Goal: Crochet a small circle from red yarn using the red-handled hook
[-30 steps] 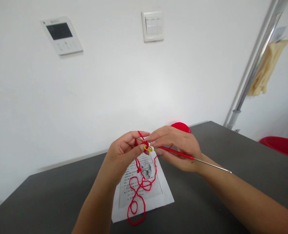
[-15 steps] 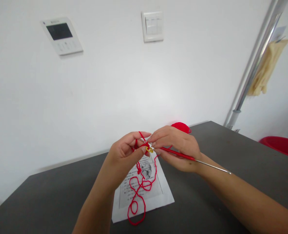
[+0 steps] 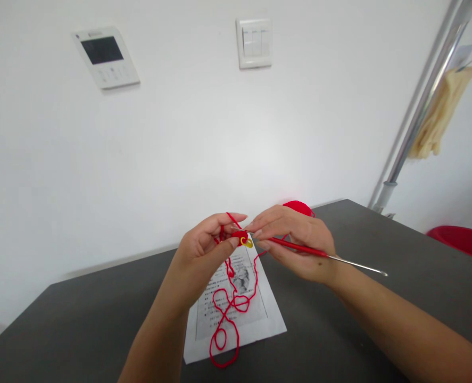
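Between its thumb and fingers my left hand (image 3: 204, 250) pinches a small piece of red crochet work (image 3: 239, 235), with red yarn (image 3: 234, 219) running over the index finger. A yellow stitch marker (image 3: 247, 242) hangs from the piece. My right hand (image 3: 295, 242) grips a crochet hook (image 3: 299, 246) with a red handle and metal ends; its tip lies at the crochet work, close to the left fingers. Loose yarn loops trail down onto a printed sheet of paper (image 3: 255, 325) below. Behind the right hand sits a red yarn ball (image 3: 299, 207), partly hidden.
The dark grey table (image 3: 112, 314) stands against a white wall. On the wall are an intercom panel (image 3: 110, 58) and a light switch (image 3: 255, 43). To the right are a metal pole (image 3: 423, 101), hanging cream gloves (image 3: 443, 114) and a red chair or basin (image 3: 459, 242).
My right hand and the hook have shifted slightly right, away from the left hand. More of the red crochet work shows between the fingers. The whole view has moved a little.
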Available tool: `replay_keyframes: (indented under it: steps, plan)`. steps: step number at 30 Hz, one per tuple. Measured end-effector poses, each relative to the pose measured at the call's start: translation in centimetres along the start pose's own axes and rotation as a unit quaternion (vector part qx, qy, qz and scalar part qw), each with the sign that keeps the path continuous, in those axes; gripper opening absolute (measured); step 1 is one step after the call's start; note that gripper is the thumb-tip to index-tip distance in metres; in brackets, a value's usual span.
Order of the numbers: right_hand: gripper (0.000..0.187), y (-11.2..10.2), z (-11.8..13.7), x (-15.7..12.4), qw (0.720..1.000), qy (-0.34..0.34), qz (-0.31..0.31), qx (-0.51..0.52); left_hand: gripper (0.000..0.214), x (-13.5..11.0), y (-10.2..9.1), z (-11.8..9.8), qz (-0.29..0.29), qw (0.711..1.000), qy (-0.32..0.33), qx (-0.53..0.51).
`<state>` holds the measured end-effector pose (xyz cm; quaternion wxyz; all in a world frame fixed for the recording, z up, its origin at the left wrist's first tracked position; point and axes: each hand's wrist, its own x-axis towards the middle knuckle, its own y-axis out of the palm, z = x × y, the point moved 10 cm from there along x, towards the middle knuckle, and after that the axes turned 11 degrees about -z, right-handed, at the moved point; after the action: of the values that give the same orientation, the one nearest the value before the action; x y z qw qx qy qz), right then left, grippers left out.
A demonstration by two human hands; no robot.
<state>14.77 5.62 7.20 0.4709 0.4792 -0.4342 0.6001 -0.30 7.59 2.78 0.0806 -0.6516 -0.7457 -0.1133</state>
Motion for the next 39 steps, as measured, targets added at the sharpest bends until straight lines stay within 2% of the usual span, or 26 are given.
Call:
replay_keyframes:
  steps: [10, 15, 23, 33, 39]
  plan:
    - [0.011, 0.0, -0.4, -0.2, 1.0, 0.009, 0.0, 0.02, 0.022, 0.0, -0.9, -0.7, -0.063, 0.997, 0.032, 0.028]
    - [0.01, 0.0, -0.7, -0.2, 1.0, 0.022, 0.008, 0.014, 0.021, 0.1, -0.9, -0.6, -0.074, 0.997, 0.021, 0.023]
    - [0.006, 0.3, -1.9, -0.6, 0.995, 0.083, 0.03, 0.05, 0.018, -0.4, -1.5, -0.8, -0.119, 0.992, 0.014, 0.024]
    - [0.005, 0.3, -2.3, -1.0, 0.992, 0.103, 0.017, 0.072, 0.02, 0.2, -1.2, 0.2, -0.057, 0.998, -0.021, -0.002]
    - [0.005, 0.2, -2.4, -0.9, 0.992, 0.107, 0.001, 0.069, 0.023, 0.4, -0.8, 0.6, -0.047, 0.998, -0.039, -0.034]
